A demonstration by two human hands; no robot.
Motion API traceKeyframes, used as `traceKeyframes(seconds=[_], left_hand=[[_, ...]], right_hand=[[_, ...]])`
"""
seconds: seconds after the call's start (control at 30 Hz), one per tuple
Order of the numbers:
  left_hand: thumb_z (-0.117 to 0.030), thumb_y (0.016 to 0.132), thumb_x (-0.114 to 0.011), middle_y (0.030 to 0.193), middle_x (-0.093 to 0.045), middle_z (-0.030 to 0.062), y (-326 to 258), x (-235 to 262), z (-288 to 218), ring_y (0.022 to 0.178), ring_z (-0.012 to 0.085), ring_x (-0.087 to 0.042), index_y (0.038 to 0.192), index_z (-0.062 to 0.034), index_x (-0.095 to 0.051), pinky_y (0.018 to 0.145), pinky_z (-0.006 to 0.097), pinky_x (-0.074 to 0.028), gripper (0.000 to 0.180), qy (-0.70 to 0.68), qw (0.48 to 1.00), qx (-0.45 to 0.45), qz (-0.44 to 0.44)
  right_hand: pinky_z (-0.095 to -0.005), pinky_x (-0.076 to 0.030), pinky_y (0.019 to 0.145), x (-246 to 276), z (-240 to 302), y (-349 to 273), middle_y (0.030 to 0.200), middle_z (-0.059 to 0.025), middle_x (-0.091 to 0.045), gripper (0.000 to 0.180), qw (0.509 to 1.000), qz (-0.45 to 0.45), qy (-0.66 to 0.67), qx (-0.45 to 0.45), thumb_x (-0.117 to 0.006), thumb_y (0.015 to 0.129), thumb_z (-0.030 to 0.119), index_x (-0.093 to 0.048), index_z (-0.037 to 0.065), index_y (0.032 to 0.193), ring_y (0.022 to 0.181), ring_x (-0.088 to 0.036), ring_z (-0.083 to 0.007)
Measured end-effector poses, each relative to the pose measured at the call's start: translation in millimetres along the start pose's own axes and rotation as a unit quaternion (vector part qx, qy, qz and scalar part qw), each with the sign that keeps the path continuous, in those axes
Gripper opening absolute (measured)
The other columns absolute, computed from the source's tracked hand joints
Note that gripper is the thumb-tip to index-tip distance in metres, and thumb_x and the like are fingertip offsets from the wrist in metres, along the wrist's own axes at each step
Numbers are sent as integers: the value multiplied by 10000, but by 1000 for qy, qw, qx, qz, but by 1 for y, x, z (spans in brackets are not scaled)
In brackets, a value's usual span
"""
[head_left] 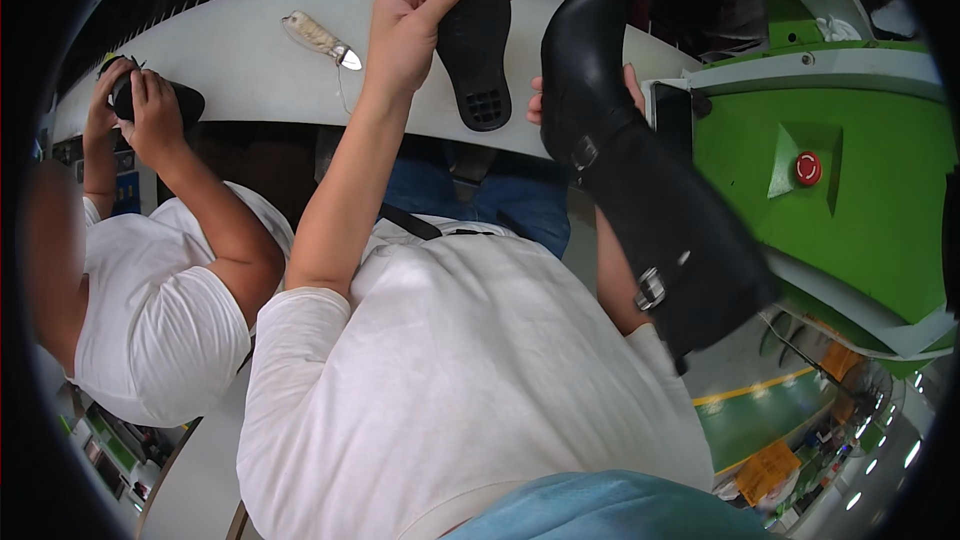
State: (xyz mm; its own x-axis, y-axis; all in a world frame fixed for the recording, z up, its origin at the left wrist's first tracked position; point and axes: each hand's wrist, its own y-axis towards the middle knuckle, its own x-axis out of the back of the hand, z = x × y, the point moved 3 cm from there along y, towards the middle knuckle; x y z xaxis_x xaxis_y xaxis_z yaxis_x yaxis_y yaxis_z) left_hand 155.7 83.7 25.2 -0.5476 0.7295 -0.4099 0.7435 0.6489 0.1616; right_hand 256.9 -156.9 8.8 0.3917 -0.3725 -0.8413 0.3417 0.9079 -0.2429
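Note:
Between the thumb and fingers of my left hand [408,25] is a black shoe sole [478,45], gripped near its toe end. Its heel end points toward me and shows a grid of small recesses. A tall black boot [640,160] with two silver buckles rests in my right hand [537,102]. The boot's toe points away from me and its shaft slants down to the right along my forearm. Fingertips show on both sides of the foot part; the palm is hidden beneath the boot. Sole and boot are side by side, apart from each other.
A knife [322,40] with a wrapped handle lies on the white table [240,70]. To the left, a co-worker's hands [145,105] hold a black shoe part [186,103]. At the right stands a green machine [740,160] with a red button [808,169].

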Motion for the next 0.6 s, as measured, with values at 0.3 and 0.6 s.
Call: traceKeyframes(seconds=[0.3,0.6], left_hand=[[-228,1135,-650,1308,-787,241,-29,-22,-38,1219,318,-781,1476,44,-644,1044,404,-641,437,83,991,-72,77],[-114,990,-797,1313,-777,272,-58,-39,-52,1203,386,-788,1464,56,-648,1032,477,-659,525,111,979,-143,91]], right_hand=[[-343,-657,842,-47,-60,-9,1143,-256,-762,688,991,3,-98,91,-397,1183,527,-590,-105,1375,947,-801,-258],[-394,-658,940,-53,-70,-14,1201,-231,-742,759,959,27,-253,124,-353,1165,588,-572,-94,1415,1018,-792,-277]])
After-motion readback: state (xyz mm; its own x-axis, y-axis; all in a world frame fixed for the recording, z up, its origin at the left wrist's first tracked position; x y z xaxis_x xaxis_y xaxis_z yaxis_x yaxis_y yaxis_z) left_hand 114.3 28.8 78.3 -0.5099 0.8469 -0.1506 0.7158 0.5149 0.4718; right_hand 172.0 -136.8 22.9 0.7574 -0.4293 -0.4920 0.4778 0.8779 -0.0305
